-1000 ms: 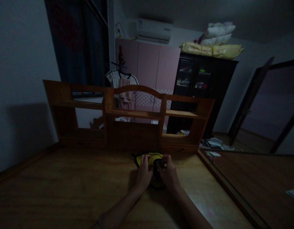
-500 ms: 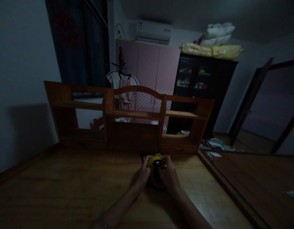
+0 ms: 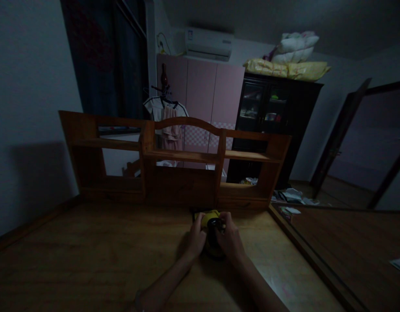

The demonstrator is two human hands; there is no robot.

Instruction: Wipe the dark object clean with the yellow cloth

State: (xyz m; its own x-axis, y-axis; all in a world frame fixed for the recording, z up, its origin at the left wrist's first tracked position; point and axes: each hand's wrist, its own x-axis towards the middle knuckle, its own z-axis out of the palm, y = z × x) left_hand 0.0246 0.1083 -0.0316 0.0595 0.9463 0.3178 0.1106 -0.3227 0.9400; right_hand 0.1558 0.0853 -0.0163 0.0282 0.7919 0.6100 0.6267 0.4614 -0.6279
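Note:
A small yellow and black cloth item [image 3: 210, 219] lies on the wooden desk [image 3: 89, 260] just in front of the shelf unit. My left hand [image 3: 196, 238] grips its left side with curled fingers. My right hand [image 3: 229, 237] is closed on its right side, fingertips on a dark round part [image 3: 214, 225]. The room is dim, so what the item is stays unclear. Both forearms reach in from the bottom edge.
A wooden shelf unit [image 3: 173, 160] stands along the desk's back edge. Behind it are hanging clothes [image 3: 165, 117], a pink wardrobe [image 3: 203, 91], a dark cabinet [image 3: 278, 117] topped with bedding, and an air conditioner [image 3: 208, 43]. The desk's right edge drops to a wooden floor with scattered papers [image 3: 292, 197].
The yellow cloth has been gathered from a wider spread into a smaller bundle between my hands. My left hand moved slightly right, closer to my right hand.

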